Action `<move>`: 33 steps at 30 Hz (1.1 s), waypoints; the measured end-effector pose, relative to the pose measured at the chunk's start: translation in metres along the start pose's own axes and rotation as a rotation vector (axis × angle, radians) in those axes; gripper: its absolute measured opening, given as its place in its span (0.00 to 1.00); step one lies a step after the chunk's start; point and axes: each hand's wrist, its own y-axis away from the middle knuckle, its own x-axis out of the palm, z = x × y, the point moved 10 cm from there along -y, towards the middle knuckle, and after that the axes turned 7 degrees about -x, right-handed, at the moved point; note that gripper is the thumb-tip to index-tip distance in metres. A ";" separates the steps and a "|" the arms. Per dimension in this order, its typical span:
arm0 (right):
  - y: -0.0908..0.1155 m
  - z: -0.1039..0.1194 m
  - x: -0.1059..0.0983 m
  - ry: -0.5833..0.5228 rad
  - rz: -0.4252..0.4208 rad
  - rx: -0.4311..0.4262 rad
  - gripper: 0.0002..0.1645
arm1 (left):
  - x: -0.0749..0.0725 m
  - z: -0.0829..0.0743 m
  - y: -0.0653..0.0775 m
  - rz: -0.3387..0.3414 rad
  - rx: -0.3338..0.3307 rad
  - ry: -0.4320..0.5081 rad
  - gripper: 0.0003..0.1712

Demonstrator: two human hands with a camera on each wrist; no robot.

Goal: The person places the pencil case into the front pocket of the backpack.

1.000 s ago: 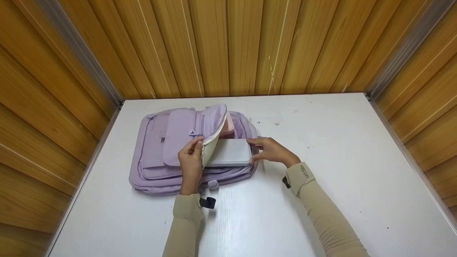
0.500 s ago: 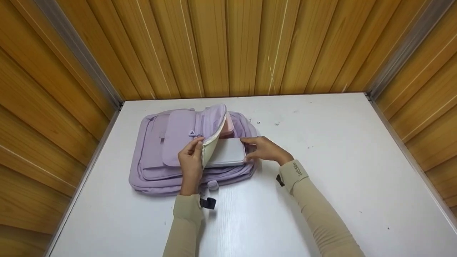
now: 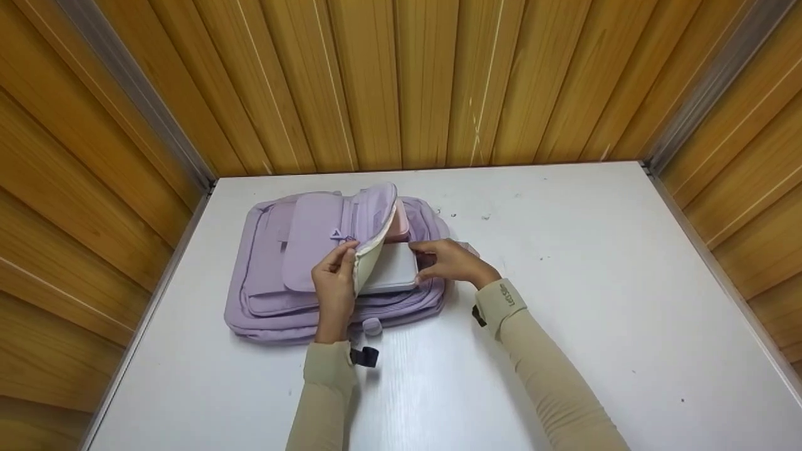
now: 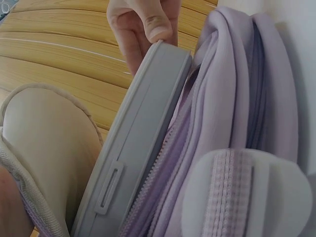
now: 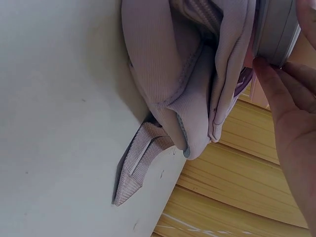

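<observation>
A lilac backpack [image 3: 263, 263] lies flat on the white table, its zipped compartment gaping toward the right. My left hand [image 3: 335, 279] pinches the edge of the raised front flap [image 3: 369, 260], whose pale lining shows. A light grey flat case [image 3: 395, 266] sits partly inside the opening, its left part hidden under the flap. My right hand [image 3: 448, 262] grips the case's outer end between thumb and fingers. In the left wrist view the grey case [image 4: 133, 133] stands beside the zipper teeth, a small slotted tab on its side. Behind it in the compartment shows a pink box [image 3: 399, 225].
The white table [image 3: 595, 263] spreads to the right of the backpack. Wood-patterned panels [image 3: 426, 81] wall in the back and both sides. A strap end [image 5: 140, 158] trails from the bag onto the table.
My right hand has moved left with the grey case, which has slid deeper under the flap. The left hand keeps holding the flap in about the same place.
</observation>
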 end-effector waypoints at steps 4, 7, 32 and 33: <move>-0.006 0.005 0.004 0.026 -0.007 -0.007 0.42 | 0.000 -0.001 0.000 -0.001 0.003 -0.006 0.10; -0.010 0.009 0.008 0.025 -0.011 -0.016 0.42 | -0.001 -0.001 0.000 -0.010 0.007 -0.007 0.10; -0.022 0.024 0.028 -0.001 -0.074 -0.029 0.45 | -0.011 0.007 -0.001 -0.117 -0.014 0.261 0.11; -0.022 0.024 0.029 -0.002 -0.074 -0.029 0.45 | -0.011 0.008 -0.001 -0.118 -0.015 0.274 0.11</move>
